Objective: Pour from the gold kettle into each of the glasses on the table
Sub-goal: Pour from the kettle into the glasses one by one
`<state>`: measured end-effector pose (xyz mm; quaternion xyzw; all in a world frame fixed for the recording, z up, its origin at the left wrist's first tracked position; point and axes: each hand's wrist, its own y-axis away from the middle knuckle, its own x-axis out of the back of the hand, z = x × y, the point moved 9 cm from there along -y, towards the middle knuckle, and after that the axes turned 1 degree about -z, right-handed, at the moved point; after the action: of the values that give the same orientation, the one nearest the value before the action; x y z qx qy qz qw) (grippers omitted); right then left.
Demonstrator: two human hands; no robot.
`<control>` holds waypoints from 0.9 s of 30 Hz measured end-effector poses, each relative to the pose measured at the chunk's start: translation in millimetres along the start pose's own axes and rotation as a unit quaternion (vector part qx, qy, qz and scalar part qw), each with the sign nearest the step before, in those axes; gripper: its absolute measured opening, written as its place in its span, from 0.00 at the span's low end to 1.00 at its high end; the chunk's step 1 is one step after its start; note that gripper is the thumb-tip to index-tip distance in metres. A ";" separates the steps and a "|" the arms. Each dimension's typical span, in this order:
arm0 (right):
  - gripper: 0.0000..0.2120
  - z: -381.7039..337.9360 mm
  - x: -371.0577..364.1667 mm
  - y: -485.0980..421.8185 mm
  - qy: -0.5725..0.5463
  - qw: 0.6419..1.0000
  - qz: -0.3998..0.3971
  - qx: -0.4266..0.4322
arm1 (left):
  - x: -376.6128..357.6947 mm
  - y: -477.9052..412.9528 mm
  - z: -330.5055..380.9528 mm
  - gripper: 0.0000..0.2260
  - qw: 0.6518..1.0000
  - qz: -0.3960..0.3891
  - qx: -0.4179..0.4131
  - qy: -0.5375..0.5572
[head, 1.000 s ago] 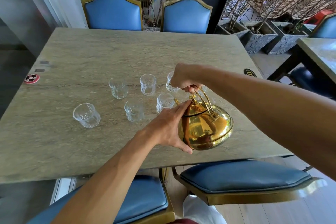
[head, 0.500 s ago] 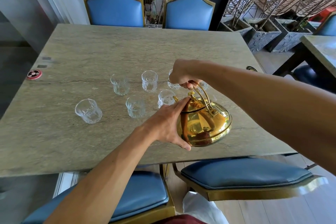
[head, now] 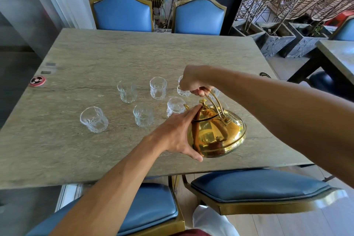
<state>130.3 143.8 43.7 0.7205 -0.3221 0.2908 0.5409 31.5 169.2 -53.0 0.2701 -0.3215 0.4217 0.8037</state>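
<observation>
The gold kettle (head: 216,132) hangs tilted just above the stone table (head: 118,59), spout toward a clear glass (head: 175,105). My right hand (head: 193,82) grips the top of its arched handle. My left hand (head: 177,134) presses flat against the kettle's left side, forefinger near the lid knob, thumb under the rim. Several clear glasses stand in two rows: one at the near left (head: 93,119), one at the near middle (head: 143,115), two farther back (head: 127,91) (head: 158,87). Another glass (head: 182,92) is half hidden behind my right hand.
A red round coaster (head: 37,80) lies near the table's left edge and a dark disc (head: 265,74) near the right edge. Blue chairs stand at the far side (head: 122,12) (head: 199,16) and the near side (head: 256,186). A second table (head: 339,53) is at the right.
The kettle has stayed tilted over the same glass with both hands in the same hold. My head has shifted slightly, so the scene sits a little differently in view.
</observation>
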 end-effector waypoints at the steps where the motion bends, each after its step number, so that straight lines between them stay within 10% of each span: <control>1: 0.13 0.6 0.1 -0.5 0.000 1.000 0.000 0.000 | 0.2 -0.2 1.0 0.70 1.000 0.001 -0.001 -0.001; 27: 0.13 8.2 7.2 11.4 -0.014 0.999 0.030 0.018 | -0.5 -4.2 9.5 0.70 1.000 0.013 -0.010 -0.006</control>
<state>126.5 132.4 54.0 0.7243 -0.3458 0.3027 0.5140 32.1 160.1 -47.9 0.2602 -0.3345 0.4273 0.7986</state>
